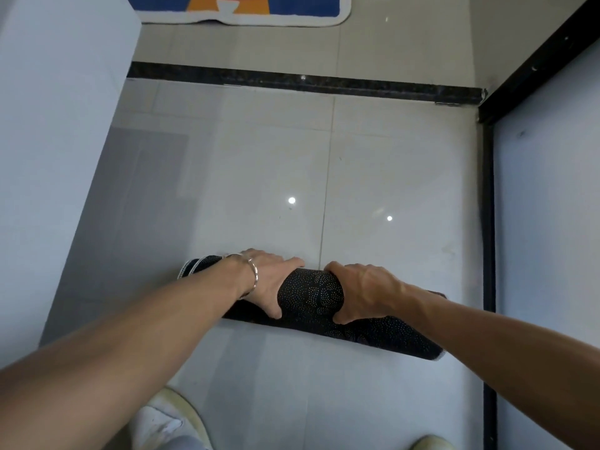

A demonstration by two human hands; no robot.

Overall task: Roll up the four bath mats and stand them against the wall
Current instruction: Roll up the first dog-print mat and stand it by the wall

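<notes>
Item: one dark bath mat (310,295), black with a pattern of fine pale dots, fully rolled into a cylinder and lying on its side on the pale glossy tiled floor (259,177), long axis running from lower right to upper left, white stitched edging visible at both ends. Left hand (269,280): palm down on top of the roll left of its middle, fingers curled over the far side and thumb on the near side, clamped on the mat; a thin silver bracelet (253,276) circles the wrist. Right hand (360,292): set on the roll just right of the left hand, fingers over the far side, thumb tucked on the near side, likewise clamped on the mat; a short stretch of dotted roll shows between the two hands. Both forearms bare, reaching in from the lower corners. Surroundings: a white wall (55,157) along the left; a dark-framed panel (548,206) along the right; a black stone threshold strip (292,79) crossing the floor well beyond the roll. Second mat (240,9): flat on the beige floor past the threshold at the top edge, blue with orange and white shapes and a cream border, only partly in view. Light-coloured shoes (168,420) show at the bottom edge, near the roll.
</notes>
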